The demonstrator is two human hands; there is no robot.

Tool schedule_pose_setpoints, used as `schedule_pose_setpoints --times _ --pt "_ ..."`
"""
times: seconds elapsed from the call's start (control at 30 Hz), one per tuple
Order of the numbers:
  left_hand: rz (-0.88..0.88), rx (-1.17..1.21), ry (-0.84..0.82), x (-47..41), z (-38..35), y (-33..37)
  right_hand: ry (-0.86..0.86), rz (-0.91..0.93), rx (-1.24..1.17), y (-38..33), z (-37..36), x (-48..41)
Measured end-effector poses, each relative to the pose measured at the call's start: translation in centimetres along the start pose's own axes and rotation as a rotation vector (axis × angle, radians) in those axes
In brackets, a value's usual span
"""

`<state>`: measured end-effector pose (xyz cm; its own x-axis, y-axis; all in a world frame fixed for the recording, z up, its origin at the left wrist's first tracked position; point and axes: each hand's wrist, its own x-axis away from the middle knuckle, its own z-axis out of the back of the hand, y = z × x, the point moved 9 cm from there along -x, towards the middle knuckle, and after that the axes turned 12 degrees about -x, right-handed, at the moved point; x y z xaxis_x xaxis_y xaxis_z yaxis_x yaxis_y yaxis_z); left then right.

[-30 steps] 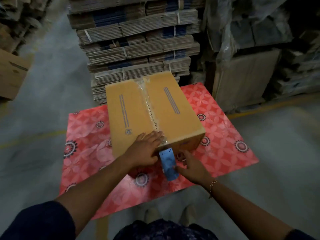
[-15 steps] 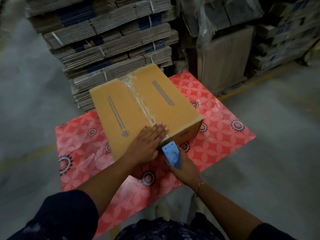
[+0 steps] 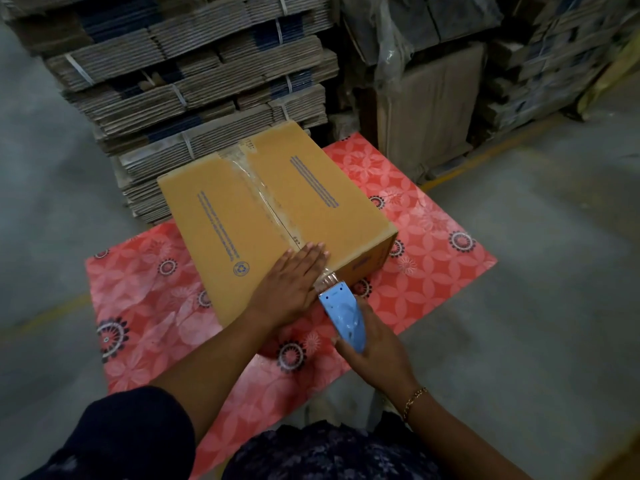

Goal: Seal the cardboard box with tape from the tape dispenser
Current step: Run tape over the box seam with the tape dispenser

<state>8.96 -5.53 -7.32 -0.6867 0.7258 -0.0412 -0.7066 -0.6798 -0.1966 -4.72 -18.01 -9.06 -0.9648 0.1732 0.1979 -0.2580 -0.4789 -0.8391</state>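
Now the cardboard box (image 3: 277,216) stands on a red flower-pattern mat (image 3: 433,265) on the grey floor, w/ both top flaps down. Clear tape (image 3: 266,199) runs along the middle seam from the far edge to the near edge.

Left hand (image 3: 291,285) lies flat on the near part of the box top, fingers straight and close together, palm pressing on the seam end near the front edge. It holds nothing, only pushes down.

Right hand (image 3: 377,351) is wrapped around the blue tape dispenser (image 3: 343,317), just in front of the box's near side, above the mat. The toothed blade of the dispenser points up toward the box edge, and a short piece of clear tape goes from the blade to the box corner beside the left hand. Whether the strip is cut or not, I cannot tell.

A thin gold bracelet (image 3: 414,400) is on the right wrist. Behind the box are bundles of flat cardboard (image 3: 194,74), strapped and stacked high, approx. touching the mat's far side.
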Motion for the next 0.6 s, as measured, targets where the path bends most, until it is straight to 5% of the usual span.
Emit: schedule_pose_setpoints --times 0.6 --pt "0.014 -0.002 0.014 -0.2 -0.9 -0.1 -0.044 -0.094 0.091 0.0 1.2 2.5"
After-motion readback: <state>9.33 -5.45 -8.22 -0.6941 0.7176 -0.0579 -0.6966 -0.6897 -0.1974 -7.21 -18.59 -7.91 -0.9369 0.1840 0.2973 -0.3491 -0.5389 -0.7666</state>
